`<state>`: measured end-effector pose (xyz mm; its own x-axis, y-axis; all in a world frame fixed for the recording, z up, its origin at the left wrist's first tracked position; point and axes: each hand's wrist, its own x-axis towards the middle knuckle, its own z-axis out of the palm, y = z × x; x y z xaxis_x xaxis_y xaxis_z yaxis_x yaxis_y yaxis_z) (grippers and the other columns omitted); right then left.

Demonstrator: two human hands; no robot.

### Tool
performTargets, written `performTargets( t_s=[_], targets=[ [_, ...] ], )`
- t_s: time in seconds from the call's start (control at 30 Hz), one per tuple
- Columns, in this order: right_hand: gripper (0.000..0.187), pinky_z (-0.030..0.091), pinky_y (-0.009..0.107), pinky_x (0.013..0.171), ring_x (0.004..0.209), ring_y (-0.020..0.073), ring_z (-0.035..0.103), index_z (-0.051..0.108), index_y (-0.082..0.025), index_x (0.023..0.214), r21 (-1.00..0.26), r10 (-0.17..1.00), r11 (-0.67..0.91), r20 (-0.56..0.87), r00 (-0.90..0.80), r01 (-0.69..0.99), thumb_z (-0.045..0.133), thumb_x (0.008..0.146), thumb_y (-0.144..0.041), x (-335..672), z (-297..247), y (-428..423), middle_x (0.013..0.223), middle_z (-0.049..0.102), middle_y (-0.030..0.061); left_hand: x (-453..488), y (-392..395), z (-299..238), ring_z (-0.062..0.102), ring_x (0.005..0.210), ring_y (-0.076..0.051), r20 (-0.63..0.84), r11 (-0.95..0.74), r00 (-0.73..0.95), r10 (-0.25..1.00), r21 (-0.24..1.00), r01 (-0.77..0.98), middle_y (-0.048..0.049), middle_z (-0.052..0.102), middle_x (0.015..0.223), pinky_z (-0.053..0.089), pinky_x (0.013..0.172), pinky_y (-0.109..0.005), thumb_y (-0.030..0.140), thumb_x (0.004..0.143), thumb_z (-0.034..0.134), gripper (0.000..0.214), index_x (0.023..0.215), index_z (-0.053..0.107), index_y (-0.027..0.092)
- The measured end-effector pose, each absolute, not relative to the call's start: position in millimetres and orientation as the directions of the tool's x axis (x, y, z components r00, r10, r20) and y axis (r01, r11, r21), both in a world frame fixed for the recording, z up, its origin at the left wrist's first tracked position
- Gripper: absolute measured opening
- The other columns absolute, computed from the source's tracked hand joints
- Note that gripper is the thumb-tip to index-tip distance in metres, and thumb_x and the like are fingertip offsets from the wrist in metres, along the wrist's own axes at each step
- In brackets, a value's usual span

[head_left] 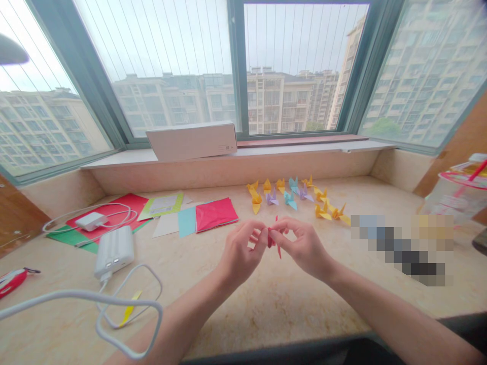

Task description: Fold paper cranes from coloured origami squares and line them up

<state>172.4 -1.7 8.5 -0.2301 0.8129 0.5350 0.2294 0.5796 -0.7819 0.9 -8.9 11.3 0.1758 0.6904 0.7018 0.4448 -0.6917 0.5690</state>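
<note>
Between my two hands, above the stone counter, is a small folded piece of red paper (270, 237) with thin points sticking up and down. My left hand (247, 248) pinches it from the left with thumb and fingertips. From the right, my right hand (300, 243) grips it the same way, close to the narrow points. The fingers hide much of the paper. Just beyond my hands stand several folded paper cranes in yellow, blue (290, 200) and purple (272, 197). To the left lies a stack of square paper with a red sheet (216, 215) on top.
A white power bank (114, 252) with a looping cable (125, 294) lies at the left, near a white charger (91, 221) on red and green sheets. A long white box (192, 142) rests on the sill. At the right is a plastic cup (452, 197) with a red straw; a blurred patch lies nearby.
</note>
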Motion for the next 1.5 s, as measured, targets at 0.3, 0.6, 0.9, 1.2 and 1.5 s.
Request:
performTargets(
  t_s=[0.3,0.6,0.9,1.2,1.5],
  targets=[
    [0.017,0.047,0.03,0.065,0.063,0.0153,0.059,0.072,-0.021,0.078,-0.809,0.838,0.542,0.502,-0.213,0.226,0.064,0.09,-0.03,172,10,-4,0.068,0.069,0.0008,1,-8,9,0.069,0.057,-0.012,0.675,-0.684,0.182,0.715,0.622,0.381,-0.0016,0.068,0.072,0.054,0.046,-0.017,0.022,0.091,0.06,0.006,0.088,0.062,0.016],
    [0.03,0.05,0.03,0.067,0.068,0.017,0.062,0.072,-0.02,0.071,-0.784,0.811,0.578,0.522,-0.264,0.225,0.062,0.094,-0.037,172,15,-7,0.07,0.068,0.0025,-1,-6,9,0.064,0.063,-0.01,0.674,-0.692,0.208,0.709,0.608,0.389,-0.0007,0.063,0.079,0.054,0.054,-0.019,0.022,0.095,0.056,0.014,0.083,0.062,0.018],
    [0.024,0.05,0.038,0.088,0.101,0.0224,0.063,0.07,-0.023,0.111,-0.716,0.755,0.639,0.654,-0.051,0.281,0.057,0.096,-0.036,178,9,4,0.112,0.068,0.0088,-5,5,14,0.061,0.06,-0.013,0.444,-0.447,0.053,0.894,0.878,0.171,-0.001,0.062,0.071,0.052,0.05,-0.023,0.038,0.093,0.058,0.023,0.085,0.059,0.016],
    [0.038,0.053,0.039,0.083,0.094,0.0234,0.07,0.07,-0.02,0.115,-0.941,0.879,0.338,0.314,-0.357,0.004,0.064,0.09,-0.049,180,8,14,0.104,0.076,0.0096,-2,5,16,0.057,0.057,-0.011,0.465,-0.464,-0.02,0.885,0.885,0.039,0.0,0.062,0.072,0.048,0.052,-0.022,0.039,0.089,0.065,0.025,0.082,0.06,0.016],
    [0.025,0.054,0.038,0.081,0.082,0.0207,0.071,0.077,-0.02,0.092,-0.941,0.927,0.295,0.323,-0.189,-0.164,0.081,0.077,-0.04,177,4,16,0.088,0.078,0.006,0,3,11,0.066,0.09,-0.019,0.416,-0.431,0.138,0.899,0.897,0.103,-0.007,0.07,0.099,0.052,0.076,-0.029,0.037,0.085,0.072,0.031,0.106,0.064,0.017]
  ],
)
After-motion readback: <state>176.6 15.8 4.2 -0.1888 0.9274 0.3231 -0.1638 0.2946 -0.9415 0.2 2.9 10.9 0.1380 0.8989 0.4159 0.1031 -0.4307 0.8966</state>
